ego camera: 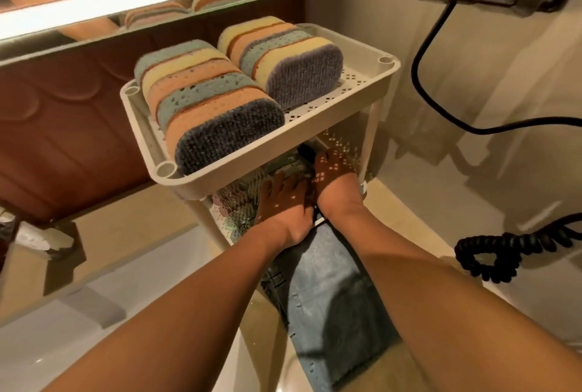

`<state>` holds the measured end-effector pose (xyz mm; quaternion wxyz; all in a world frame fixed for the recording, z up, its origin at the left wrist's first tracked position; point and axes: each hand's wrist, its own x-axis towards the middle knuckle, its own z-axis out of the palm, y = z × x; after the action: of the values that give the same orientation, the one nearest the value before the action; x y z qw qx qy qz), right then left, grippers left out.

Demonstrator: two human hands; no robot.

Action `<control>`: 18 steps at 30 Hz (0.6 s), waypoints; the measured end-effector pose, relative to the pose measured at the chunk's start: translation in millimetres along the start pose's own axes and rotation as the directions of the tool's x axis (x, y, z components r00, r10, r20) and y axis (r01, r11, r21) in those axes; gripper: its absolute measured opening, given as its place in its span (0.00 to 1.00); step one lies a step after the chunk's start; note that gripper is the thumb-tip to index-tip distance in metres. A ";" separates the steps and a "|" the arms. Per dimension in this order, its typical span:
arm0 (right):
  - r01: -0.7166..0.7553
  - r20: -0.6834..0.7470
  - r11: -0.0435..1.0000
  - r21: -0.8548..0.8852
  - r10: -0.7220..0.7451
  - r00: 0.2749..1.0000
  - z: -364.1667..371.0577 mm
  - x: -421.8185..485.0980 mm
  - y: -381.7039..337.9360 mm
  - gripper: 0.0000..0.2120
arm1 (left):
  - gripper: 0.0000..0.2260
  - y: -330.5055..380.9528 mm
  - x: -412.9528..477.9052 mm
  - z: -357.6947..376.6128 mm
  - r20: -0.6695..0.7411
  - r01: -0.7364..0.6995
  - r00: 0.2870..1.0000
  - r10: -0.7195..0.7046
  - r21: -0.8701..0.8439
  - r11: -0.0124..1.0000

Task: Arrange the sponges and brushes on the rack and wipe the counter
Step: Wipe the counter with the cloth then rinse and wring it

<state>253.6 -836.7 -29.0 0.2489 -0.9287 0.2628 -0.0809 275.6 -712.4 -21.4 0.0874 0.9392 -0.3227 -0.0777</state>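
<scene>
Sponge rows fill top tray, narrow gap beneath

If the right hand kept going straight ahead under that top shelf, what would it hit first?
Probably the lower shelf's perforated far wall, just beyond the right hand; a dark item lies slightly left. Depth is unclear.

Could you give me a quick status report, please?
Both hands under top shelf: left hand rests on lower-tier items, right hand, grip hidden. Top sponges lined up. Cloth beneath wrists.
</scene>
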 end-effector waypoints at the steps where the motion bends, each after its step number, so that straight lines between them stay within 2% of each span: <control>1: 0.049 -0.081 0.999 -0.006 -0.049 0.995 -3.3 -5.2 -2.2 0.13 | 0.23 0.5 -7.8 0.0 -0.026 -0.027 0.999 0.027 0.012 1.000; 3: 0.161 -0.098 0.973 -0.166 -0.179 0.979 -12.5 -21.0 -4.7 0.13 | 0.17 0.6 -26.8 -2.6 -0.036 -0.065 0.997 0.064 -0.046 0.997; 5: 0.233 -0.040 0.941 -0.246 -0.250 0.967 -19.1 -46.1 -4.1 0.13 | 0.13 4.4 -49.5 -3.3 0.042 -0.037 0.998 0.045 -0.173 0.984; 6: 0.265 -0.055 0.931 -0.249 -0.287 0.956 -22.8 -60.0 -3.3 0.11 | 0.13 6.2 -61.1 -0.7 0.014 -0.057 0.998 0.060 -0.163 0.985; 8: 0.323 -0.130 0.919 -0.228 -0.358 0.925 -20.5 -82.7 4.8 0.09 | 0.17 12.6 -85.5 8.0 -0.113 -0.126 0.986 0.123 -0.025 0.992; 12: 0.365 -0.083 0.903 -0.228 -0.392 0.916 0.6 -120.0 34.4 0.17 | 0.19 24.5 -127.8 37.5 -0.198 -0.164 0.966 0.164 0.016 0.986; 15: 0.372 0.051 0.881 -0.293 -0.374 0.926 9.5 -140.6 52.4 0.25 | 0.22 25.2 -148.0 54.4 -0.153 -0.121 0.980 0.125 0.036 0.992; 18: 0.368 0.135 0.904 -0.217 -0.345 0.929 8.7 -153.4 56.6 0.32 | 0.28 24.4 -157.6 56.4 -0.053 -0.068 0.996 0.068 0.000 0.998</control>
<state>100.4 -793.8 -68.1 0.1285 -0.9869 0.0844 -0.0495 126.8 -640.1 -56.9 0.0992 0.9294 -0.3521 -0.0500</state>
